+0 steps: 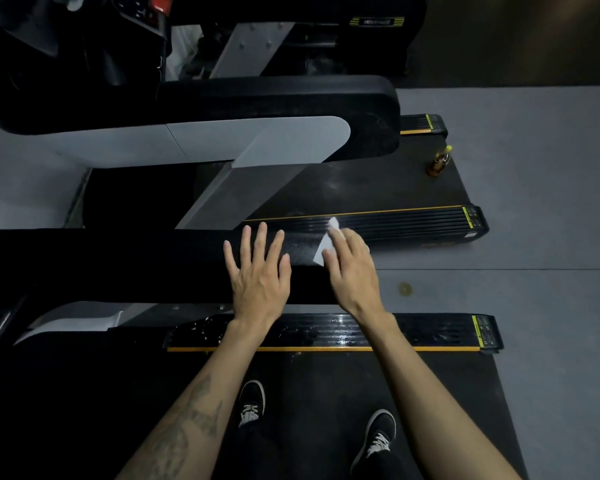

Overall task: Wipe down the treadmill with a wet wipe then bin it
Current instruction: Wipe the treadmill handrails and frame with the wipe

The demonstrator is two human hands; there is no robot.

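Right now, wipe: the white wet wipe (326, 245) lies under the right hand (352, 268) near the end of the treadmill's black handrail (153, 265).
Right grip: fingers laid flat, pressing the wipe down on the rail rather than clenched round it.
Left grip: the left hand (258, 271) is released, fingers spread, palm resting on the same rail just beside the wipe.
Slip risk: the wipe is only pinned, so a quick stroke could, I judge, let it bunch or slide off the rail's end onto the side rail (378, 223) below.
Missed spots: white flecks sit on the nearer footboard (239, 332); rail-only strokes would leave them.
Footing: both shoes (252, 403) stand on the dark belt (326, 393); leaning far forward could unbalance the person.
Around: a bottle (439, 161) with a yellow cap stands on the neighbouring belt, well apart.
Bin: none in view, so it must be found.
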